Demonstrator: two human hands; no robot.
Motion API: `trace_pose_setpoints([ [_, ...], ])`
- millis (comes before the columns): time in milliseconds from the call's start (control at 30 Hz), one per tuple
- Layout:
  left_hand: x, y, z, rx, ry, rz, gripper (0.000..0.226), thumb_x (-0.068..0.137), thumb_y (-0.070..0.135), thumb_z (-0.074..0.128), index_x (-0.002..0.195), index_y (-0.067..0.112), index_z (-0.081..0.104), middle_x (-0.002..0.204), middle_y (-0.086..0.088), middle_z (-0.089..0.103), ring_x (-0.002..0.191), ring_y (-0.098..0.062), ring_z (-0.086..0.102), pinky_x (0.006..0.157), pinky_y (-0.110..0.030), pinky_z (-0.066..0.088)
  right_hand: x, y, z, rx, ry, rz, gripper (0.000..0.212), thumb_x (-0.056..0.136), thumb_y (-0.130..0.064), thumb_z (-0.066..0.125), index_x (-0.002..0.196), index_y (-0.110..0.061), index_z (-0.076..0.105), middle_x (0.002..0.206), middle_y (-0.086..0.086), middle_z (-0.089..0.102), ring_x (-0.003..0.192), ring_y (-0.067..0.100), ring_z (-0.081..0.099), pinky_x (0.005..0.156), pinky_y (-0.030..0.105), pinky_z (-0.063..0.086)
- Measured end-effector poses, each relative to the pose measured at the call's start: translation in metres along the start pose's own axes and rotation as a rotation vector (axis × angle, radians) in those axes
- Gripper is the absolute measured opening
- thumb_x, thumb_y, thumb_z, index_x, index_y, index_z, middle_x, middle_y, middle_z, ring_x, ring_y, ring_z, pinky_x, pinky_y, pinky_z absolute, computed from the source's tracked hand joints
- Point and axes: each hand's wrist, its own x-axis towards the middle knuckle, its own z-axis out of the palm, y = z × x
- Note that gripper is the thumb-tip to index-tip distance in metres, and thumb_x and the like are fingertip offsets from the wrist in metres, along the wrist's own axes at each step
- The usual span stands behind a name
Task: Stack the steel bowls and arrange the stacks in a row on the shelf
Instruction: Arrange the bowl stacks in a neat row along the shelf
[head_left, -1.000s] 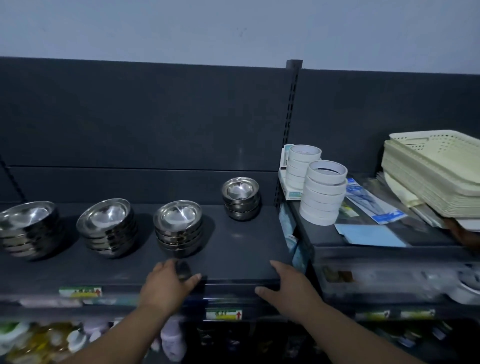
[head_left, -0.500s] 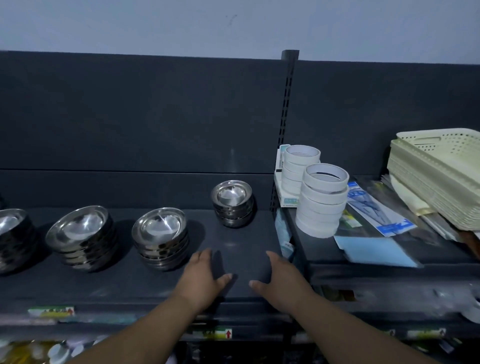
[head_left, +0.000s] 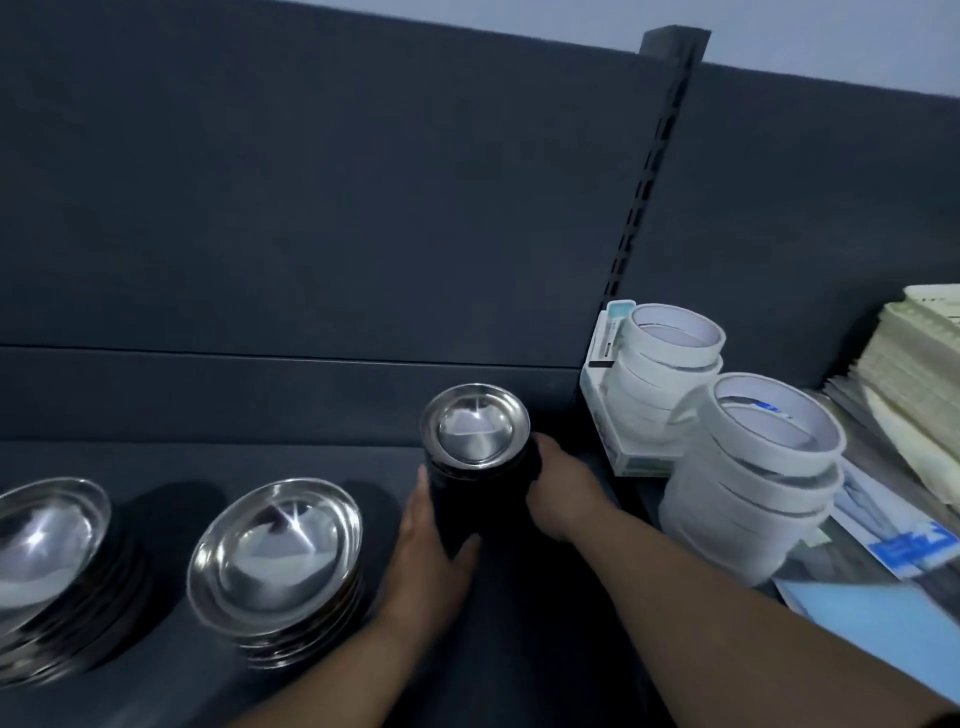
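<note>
We hold the small stack of shiny round steel bowls between our two hands. Our left hand curls round its near left side with the thumb across the front. Our right hand wraps its right side, fingers hidden behind it. The stack is at the back of the dark grey shelf, just beyond both wrists; we cannot tell whether it rests there or is lifted.

To do this well, we judge, we should press evenly and low from both sides so the nested bowls move as one, then draw them forward into line. Just left of our left hand sits a stack of wider steel bowls. Close to the right of our right hand stand stacked white rings, which our forearm should avoid.
</note>
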Motion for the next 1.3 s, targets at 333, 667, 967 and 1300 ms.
trace_pose_setpoints([
  [333, 0.01, -0.006, 0.003, -0.072, -0.063, -0.007, 0.099, 0.083, 0.015, 0.065, 0.15, 0.033, -0.005, 0.152, 0.003, 0.032, 0.137, -0.015, 0.037, 0.104, -0.017, 0.026, 0.001, 0.002, 0.003, 0.143, 0.009, -0.026, 0.059, 0.091, -0.006, 0.045, 0.146, -0.025, 0.036, 0.135, 0.009, 0.057, 0.124, 0.027, 0.053, 0.098, 0.023, 0.038],
  [667, -0.049, -0.01, -0.003, -0.33, -0.063, -0.018, 0.095, 0.083, -0.012, 0.055, 0.149, 0.034, 0.005, 0.136, 0.004, 0.054, 0.122, 0.0, 0.051, 0.101, -0.017, 0.042, -0.058, 0.025, 0.027, 0.296, 0.03, -0.039, 0.051, 0.092, -0.006, 0.045, 0.14, -0.025, 0.045, 0.131, 0.002, 0.06, 0.118, 0.019, 0.056, 0.096, 0.019, 0.037],
  [967, -0.125, -0.004, -0.012, -0.32, -0.099, -0.043, 0.094, 0.084, -0.009, 0.058, 0.148, 0.039, 0.008, 0.13, 0.016, 0.051, 0.125, 0.0, 0.045, 0.106, -0.024, 0.036, -0.14, 0.064, 0.038, 0.408, -0.029, -0.131, 0.052, 0.094, -0.002, 0.04, 0.14, -0.026, 0.045, 0.131, -0.005, 0.06, 0.122, 0.012, 0.054, 0.106, 0.023, 0.038],
  [1300, -0.148, -0.004, -0.038, -0.296, -0.184, -0.026, 0.091, 0.074, 0.008, 0.075, 0.141, 0.04, 0.023, 0.113, 0.034, 0.056, 0.115, 0.002, 0.055, 0.109, -0.035, 0.039, -0.176, 0.068, 0.04, 0.367, -0.068, -0.127, 0.049, 0.095, -0.006, 0.044, 0.14, -0.024, 0.043, 0.13, -0.002, 0.06, 0.122, 0.011, 0.054, 0.1, 0.022, 0.041],
])
